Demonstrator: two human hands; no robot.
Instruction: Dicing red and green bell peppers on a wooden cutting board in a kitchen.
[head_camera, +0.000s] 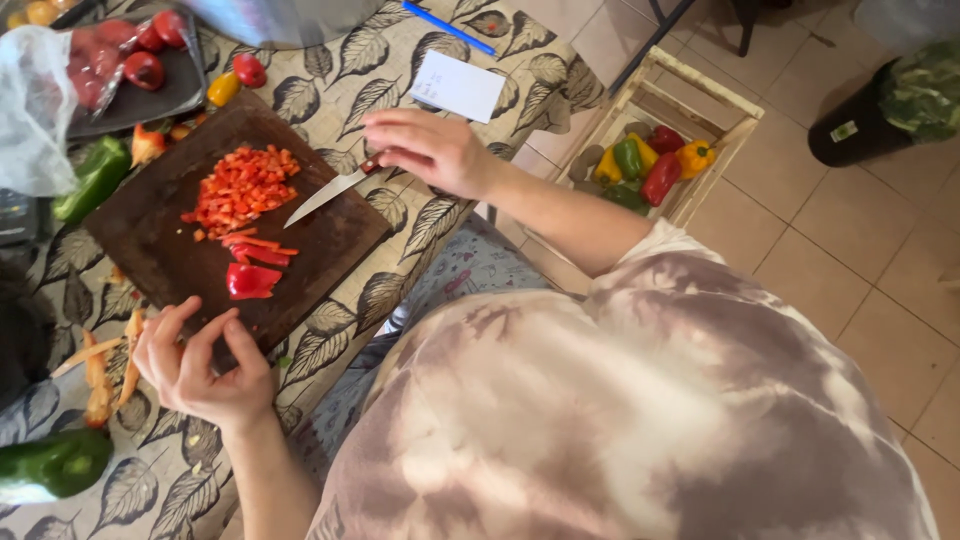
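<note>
- The person's tie-dyed shirt fills the near right of the head view.
- The left hand rests at the near corner of the dark wooden cutting board; its fingers are loosely spread and bent, touching the board's edge and holding nothing.
- Pepper trimmings lie on the leaf-patterned tablecloth just beside that hand, on its outer side.
- A green pepper lies at the near left edge of the table, apart from the hand.
- On the board, a large piece of red pepper lies nearest the person; a few red strips lie just beyond it.
- A pile of diced red pepper sits further in, near the board's middle.
- The right hand is closed on the handle of a kitchen knife; the blade lies low over the board's right corner, tip pointing toward the diced pile, clear of it.
- A second green pepper lies off the board's left side.
- A white paper note and a blue pen lie on the cloth beyond the right hand.
- A dark tray at the far left holds red peppers; a small red pepper and a yellow piece lie beside it.
- A wooden crate on the tiled floor, right of the table, holds red, yellow and green peppers.
</note>
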